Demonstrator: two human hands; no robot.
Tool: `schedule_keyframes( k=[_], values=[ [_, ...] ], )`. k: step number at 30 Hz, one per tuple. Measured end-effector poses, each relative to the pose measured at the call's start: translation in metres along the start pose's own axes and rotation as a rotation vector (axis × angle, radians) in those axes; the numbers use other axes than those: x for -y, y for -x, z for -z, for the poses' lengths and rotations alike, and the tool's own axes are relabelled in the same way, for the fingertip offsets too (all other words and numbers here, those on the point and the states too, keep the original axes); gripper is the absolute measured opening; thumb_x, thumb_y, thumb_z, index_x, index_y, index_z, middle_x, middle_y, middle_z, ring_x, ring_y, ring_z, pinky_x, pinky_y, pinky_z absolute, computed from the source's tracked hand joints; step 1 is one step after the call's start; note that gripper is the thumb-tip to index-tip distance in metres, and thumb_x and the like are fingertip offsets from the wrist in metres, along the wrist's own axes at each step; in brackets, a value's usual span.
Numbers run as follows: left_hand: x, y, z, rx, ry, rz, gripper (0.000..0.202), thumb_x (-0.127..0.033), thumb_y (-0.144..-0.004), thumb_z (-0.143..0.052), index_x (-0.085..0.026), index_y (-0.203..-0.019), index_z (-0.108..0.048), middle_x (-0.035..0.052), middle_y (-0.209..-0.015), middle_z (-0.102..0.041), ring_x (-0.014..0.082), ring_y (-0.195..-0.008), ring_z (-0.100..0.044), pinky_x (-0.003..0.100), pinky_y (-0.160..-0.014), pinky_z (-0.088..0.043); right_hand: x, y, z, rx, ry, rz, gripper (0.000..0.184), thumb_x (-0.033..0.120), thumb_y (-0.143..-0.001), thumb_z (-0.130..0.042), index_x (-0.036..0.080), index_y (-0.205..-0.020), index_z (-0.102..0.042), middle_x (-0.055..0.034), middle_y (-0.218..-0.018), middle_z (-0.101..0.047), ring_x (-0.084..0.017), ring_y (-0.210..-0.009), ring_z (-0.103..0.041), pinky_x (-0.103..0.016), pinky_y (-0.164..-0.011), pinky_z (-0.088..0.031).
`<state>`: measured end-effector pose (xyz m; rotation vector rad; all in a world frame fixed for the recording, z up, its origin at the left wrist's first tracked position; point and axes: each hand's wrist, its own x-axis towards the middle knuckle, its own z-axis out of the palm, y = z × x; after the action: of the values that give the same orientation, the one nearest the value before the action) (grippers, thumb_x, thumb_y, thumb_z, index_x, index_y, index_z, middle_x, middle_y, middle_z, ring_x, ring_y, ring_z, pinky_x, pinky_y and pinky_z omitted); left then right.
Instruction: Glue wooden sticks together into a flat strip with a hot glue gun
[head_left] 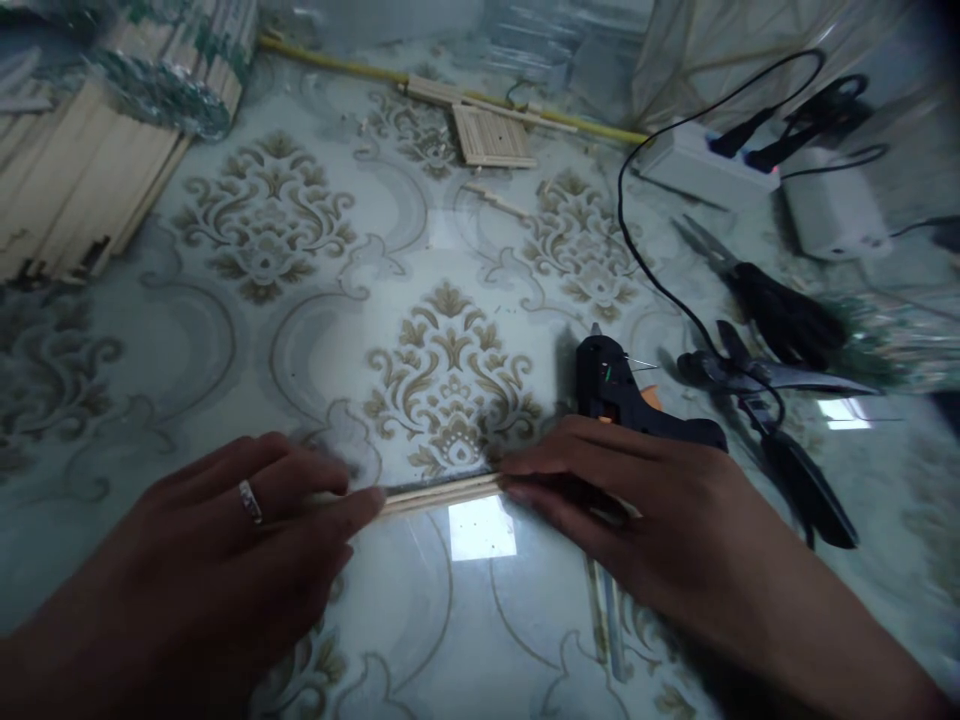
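Two or so thin wooden sticks (442, 492), laid side by side, stretch between my hands just above or on the patterned tabletop. My left hand (255, 540), with a ring on one finger, pinches their left end between thumb and fingers. At the right end, my right hand (622, 490) grips them with thumb and fingertips. Just beyond my right hand lies a black hot glue gun (611, 375), its handle partly covered by that hand. Glue sticks (613, 620) seem to lie beneath my right wrist.
Pliers (780, 300) and cutters (795, 460) lie at the right. Behind them is a white power strip (705, 165) with black cables. Bundled wooden sticks (82, 170) fill the upper left. A small panel of sticks (495, 137) rests at the back near a yellow rod (337, 65).
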<state>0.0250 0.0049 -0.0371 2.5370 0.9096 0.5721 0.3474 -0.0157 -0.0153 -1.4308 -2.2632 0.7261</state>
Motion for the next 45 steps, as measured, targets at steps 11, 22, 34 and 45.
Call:
schedule_keyframes(
  k=[11,22,34,45],
  values=[
    [-0.017,-0.003,-0.011,-0.019,-0.063,-0.025,0.03,-0.017,-0.11,-0.057,-0.031,-0.131,-0.074,-0.0055,-0.114,-0.082,0.0216,-0.097,-0.071,0.04,-0.09,-0.057,0.019,0.018,0.007,0.085,0.096,0.068,0.038,0.009,-0.112,-0.05,0.023,-0.111,-0.085,-0.0037,-0.086,-0.08,-0.016,-0.063,-0.073,-0.026,-0.058,-0.059],
    [-0.019,-0.008,-0.013,-0.056,-0.038,-0.033,0.027,-0.014,-0.111,-0.056,-0.028,-0.127,-0.074,-0.0044,-0.111,-0.082,0.0223,-0.101,-0.067,0.042,-0.092,-0.053,0.017,0.02,0.002,0.094,0.07,0.053,0.032,0.002,-0.107,-0.05,0.019,-0.103,-0.077,-0.0021,-0.083,-0.072,-0.017,-0.066,-0.07,-0.032,-0.055,-0.05],
    [-0.019,0.007,-0.01,0.01,-0.175,-0.108,0.036,-0.019,-0.109,-0.055,-0.028,-0.138,-0.074,-0.0025,-0.121,-0.084,0.0302,-0.121,-0.069,0.052,-0.109,-0.051,0.027,0.018,0.001,0.112,0.037,0.004,0.029,0.004,-0.108,-0.056,0.02,-0.1,-0.079,-0.0005,-0.085,-0.076,-0.018,-0.07,-0.074,-0.033,-0.057,-0.055],
    [-0.018,0.012,-0.012,0.04,-0.161,-0.119,0.053,-0.011,-0.105,-0.048,-0.024,-0.154,-0.067,0.0002,-0.152,-0.077,0.0279,-0.149,-0.064,0.049,-0.134,-0.042,0.021,0.02,0.007,0.061,0.037,0.044,0.037,0.01,-0.113,-0.05,0.024,-0.101,-0.083,-0.0019,-0.081,-0.076,-0.017,-0.064,-0.071,-0.032,-0.054,-0.056]
  ],
)
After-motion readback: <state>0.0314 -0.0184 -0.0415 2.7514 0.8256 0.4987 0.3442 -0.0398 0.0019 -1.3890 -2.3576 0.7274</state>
